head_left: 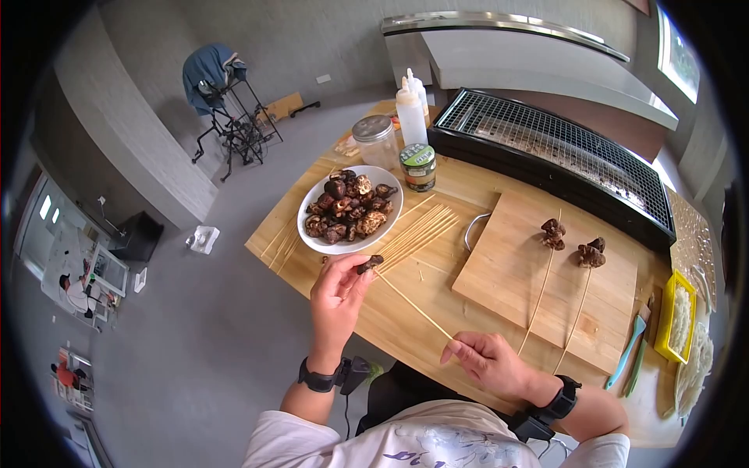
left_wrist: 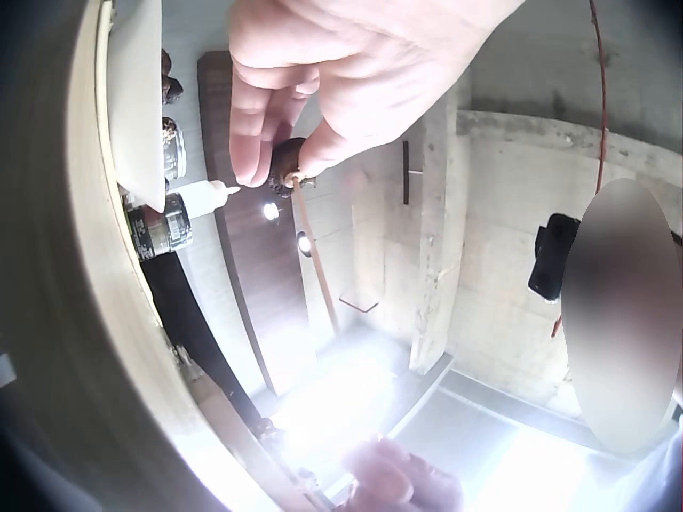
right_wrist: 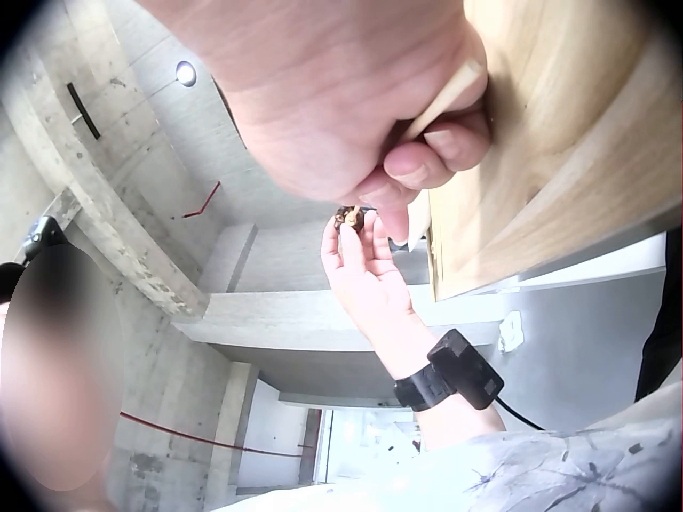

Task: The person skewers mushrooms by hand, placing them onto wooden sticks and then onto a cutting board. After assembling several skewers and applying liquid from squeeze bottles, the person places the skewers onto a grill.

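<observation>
In the head view, a dark, wrinkled mushroom [head_left: 370, 264], shiitake by its look, is pinched between the thumb and fingers of the left hand [head_left: 337, 292], just beside the near edge of a white bowl [head_left: 324, 246] in which more mushrooms [head_left: 351, 204] are heaped. A bamboo skewer [head_left: 409, 304] is gripped near its other end by the curled fingers of the right hand [head_left: 491, 363], and its far end is brought to the held mushroom. Loose skewers [head_left: 421, 234] are fanned out on the wooden table beside the bowl, and two mushroom skewers [head_left: 553, 234] are laid on the cutting board [head_left: 491, 265], in front of the black grill [head_left: 538, 173]. In the left wrist view, the mushroom is seen in the fingertips, with the skewer met at its pale underside; how deep the point has been driven cannot be told. The right hand is partly washed out by glare there. In the right wrist view, the skewer's butt end is seen jutting from the closed right fist, while the mushroom is held up beyond it by the left fingertips. The step in hand is judged to be the threading of this mushroom; a straight, steady push along the shaft seems to be called for, with the left fingertips kept out of the point's path.
</observation>
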A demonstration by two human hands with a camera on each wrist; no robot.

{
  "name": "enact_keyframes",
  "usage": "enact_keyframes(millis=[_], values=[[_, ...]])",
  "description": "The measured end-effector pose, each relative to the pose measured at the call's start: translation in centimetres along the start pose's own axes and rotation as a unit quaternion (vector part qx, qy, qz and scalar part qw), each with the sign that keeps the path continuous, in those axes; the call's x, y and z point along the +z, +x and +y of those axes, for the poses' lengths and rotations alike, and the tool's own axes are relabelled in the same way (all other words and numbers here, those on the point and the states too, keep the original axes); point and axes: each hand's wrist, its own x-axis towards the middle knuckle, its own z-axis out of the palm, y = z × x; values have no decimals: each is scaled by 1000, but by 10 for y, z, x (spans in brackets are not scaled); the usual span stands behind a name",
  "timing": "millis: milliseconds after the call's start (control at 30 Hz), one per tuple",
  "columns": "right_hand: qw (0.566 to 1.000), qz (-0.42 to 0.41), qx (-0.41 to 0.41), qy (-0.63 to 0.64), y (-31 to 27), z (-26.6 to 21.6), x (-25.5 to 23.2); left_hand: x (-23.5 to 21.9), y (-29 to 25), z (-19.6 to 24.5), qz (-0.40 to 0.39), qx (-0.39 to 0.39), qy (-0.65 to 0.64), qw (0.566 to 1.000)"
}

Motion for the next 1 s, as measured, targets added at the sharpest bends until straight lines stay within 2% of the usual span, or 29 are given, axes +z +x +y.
enact_keyframes(millis=[33,67,300,533,867,1000], values=[[1000,2,-5,-1,0,0,0,2,-2,0,7,42,59,997],[1000,2,-5,-1,0,1,0,4,-3,2,4,47,72,996],[1000,7,-12,8,0,2,2,14,-13,-1,7,34,14,999],[999,31,-10,9,-1,2,3,28,-24,1,-30,13,-40,999],[999,30,-8,22,0,5,4,26,-26,2,-67,20,-35,997],[998,35,-40,14,2,9,5,22,-25,2,-69,33,-16,997]])
